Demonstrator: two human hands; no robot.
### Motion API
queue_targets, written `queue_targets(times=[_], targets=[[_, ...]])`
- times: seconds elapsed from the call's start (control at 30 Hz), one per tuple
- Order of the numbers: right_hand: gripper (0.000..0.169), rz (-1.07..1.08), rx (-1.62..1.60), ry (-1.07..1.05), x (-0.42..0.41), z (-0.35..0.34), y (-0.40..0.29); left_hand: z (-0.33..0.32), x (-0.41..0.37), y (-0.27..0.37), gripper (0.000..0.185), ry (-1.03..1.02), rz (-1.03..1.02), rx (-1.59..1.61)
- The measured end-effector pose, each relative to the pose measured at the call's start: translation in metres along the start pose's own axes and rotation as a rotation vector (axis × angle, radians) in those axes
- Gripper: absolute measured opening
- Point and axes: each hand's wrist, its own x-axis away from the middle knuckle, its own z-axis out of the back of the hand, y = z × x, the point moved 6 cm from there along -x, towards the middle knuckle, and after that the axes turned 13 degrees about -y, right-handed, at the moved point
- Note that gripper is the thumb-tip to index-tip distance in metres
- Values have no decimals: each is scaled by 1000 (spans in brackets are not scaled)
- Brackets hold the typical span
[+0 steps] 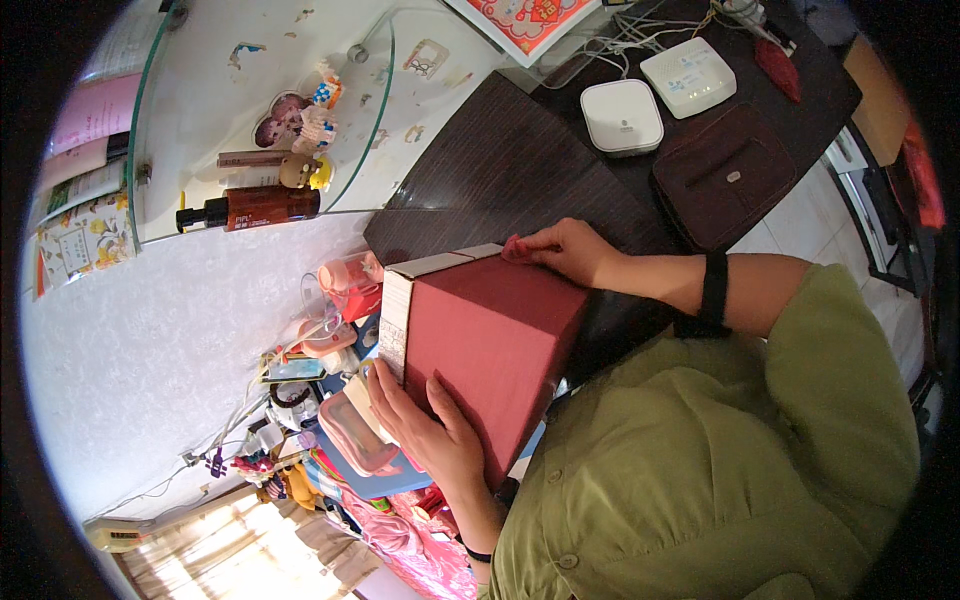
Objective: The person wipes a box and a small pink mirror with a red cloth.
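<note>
A dark-red box [480, 352] with a whitish patterned band [395, 330] along one edge rests at an angle over the dark wooden tabletop [487, 165]. My left hand [427, 427] holds it near the lower corner, thumb on the red face and fingers reaching to the pale band. At the box's upper corner, my right hand [574, 251] pinches a small crumpled red cloth [516, 249] against the edge. The box hides what lies directly beneath it.
Beyond my right hand are a dark brown leather bag [724, 176], a white router [688, 76] and a second white device [622, 116] with cables. A glass shelf [367, 150] holds a brown pump bottle [251, 210] and figurines. A pink lidded container [358, 435] stands beside my left hand.
</note>
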Motion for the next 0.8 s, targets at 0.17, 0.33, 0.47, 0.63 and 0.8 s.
queue_targets(times=[0.17,0.33,0.47,0.63,0.8], targets=[[22,-79,-146,-64,0,5,-45,1,2,0,53,2,-1,-1],[24,296,-194,-70,13,9,-151,1,2,2,53,13,-11,-2],[24,364,-209,-100,23,4,-183,0,3,0,53,17,-10,17],[22,302,-307,-2,25,4,-143,1,2,1,52,16,-8,2],[24,224,-144,-9,29,11,-80,1,2,3,49,30,-1,-60]])
